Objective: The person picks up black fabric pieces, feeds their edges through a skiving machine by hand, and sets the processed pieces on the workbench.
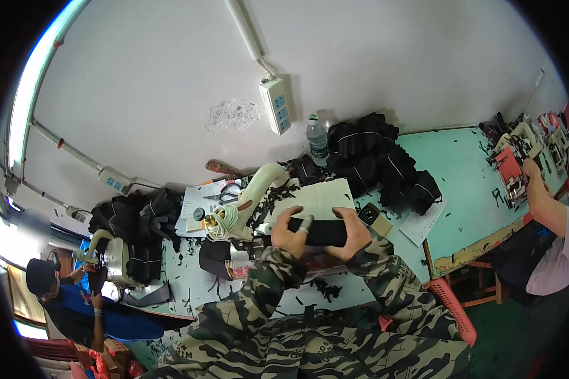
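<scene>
Black cloth, folded into a thick strip [325, 234], lay between the person's two hands, in front of a cream board [322, 197] on the sewing machine [261, 188]. The left hand [287, 236] had its fingers closed on the strip's left end, with a pale wrap around one digit; the right hand [354, 235] gripped the right end, its fingertips partly hidden.

Just behind the board stood a clear plastic bottle [317, 138] with a green cap; how full it was could not be told. A red perforated plastic basket [454, 311] leaned beside the table's right end, its contents not visible. Far left, a blue crate [84, 248] showed behind a co-worker in a cap [40, 278], and cardboard boxes [115, 358] sat low down near red bundles [99, 363].

Black bundles [368, 156] crowded the table's back edge against the wall, while scissors [229, 194] lay on papers [197, 207] left of the machine. Dark scraps [325, 288] littered the strip of tabletop between the machine and the camouflage sleeves. Toward the right, the broadest stretch of green tabletop [458, 167] ran from the bundles to another co-worker's hand [532, 170] and machine, ending at a worn wooden edge [480, 251].
</scene>
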Motion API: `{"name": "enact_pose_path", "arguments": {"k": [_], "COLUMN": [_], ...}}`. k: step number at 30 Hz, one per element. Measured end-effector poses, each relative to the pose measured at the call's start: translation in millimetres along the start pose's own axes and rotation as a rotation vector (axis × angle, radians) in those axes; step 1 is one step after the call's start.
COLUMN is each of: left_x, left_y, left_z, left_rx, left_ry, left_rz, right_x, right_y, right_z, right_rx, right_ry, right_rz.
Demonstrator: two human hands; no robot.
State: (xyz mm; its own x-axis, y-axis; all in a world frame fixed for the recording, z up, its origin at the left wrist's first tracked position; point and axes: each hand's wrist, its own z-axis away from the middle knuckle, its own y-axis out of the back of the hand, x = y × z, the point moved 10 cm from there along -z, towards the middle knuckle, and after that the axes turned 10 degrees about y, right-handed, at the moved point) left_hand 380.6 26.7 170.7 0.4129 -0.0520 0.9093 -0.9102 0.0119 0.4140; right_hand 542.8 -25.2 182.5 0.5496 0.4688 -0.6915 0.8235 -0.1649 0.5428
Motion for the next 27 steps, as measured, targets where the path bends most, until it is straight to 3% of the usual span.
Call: {"name": "enact_pose_path", "arguments": {"k": [2, 5, 6, 8, 11, 13, 15, 17, 20, 23, 24, 27], "left_x": [6.4, 13.8, 12.8, 28.7, 68.6, 46.1, -26.0, -61.4, -87.1, -125.3, -122.7, -120.6], "left_y": [-6.6, -21.6, -27.0, -29.4, 12.8, 40.9, 58.3, 79.2, 105.8, 122.5, 127.4, 137.9], "left_z": [3.4, 3.6, 5.1, 19.5, 59.7, 69.5, 69.6, 71.8, 69.6, 59.4, 60.3, 45.8], "left_rx": [-0.006, -0.014, -0.079, -0.305, -0.6, -0.71, -0.888, -0.927, -0.923, -0.878, -0.847, -0.676], "left_ry": [-0.053, -0.18, -0.125, -0.218, -0.361, -0.198, 0.153, 0.192, 0.224, 0.373, 0.389, 0.109], "left_rz": [-0.009, -0.081, -0.168, -0.198, -0.133, -0.098, -0.28, -0.146, 0.161, -0.251, -0.045, -0.001], "right_x": [-1.7, -13.4, -10.2, -11.1, -35.7, -38.5, -49.5, -63.3, -79.7, -75.7, -76.8, -77.8], "right_y": [3.4, 1.4, 3.1, 8.8, -9.6, -59.3, -115.3, -156.7, -192.9, -231.3, -232.7, -242.8], "right_z": [3.8, 4.8, 7.7, 11.9, 31.4, 64.3, 87.7, 97.3, 94.6, 105.8, 103.9, 104.6], "right_rx": [-0.069, -0.096, -0.126, -0.187, -0.23, -0.208, -0.293, -0.36, -0.267, -0.399, -0.375, -0.336], "right_ry": [0.011, 0.22, 0.154, 0.034, -0.194, -0.363, -0.481, -0.507, -0.563, -0.627, -0.645, -0.707], "right_rz": [0.061, 0.239, 0.235, 0.221, -0.309, -0.666, -0.875, -0.927, -1.057, -0.989, -1.009, -1.042]}}
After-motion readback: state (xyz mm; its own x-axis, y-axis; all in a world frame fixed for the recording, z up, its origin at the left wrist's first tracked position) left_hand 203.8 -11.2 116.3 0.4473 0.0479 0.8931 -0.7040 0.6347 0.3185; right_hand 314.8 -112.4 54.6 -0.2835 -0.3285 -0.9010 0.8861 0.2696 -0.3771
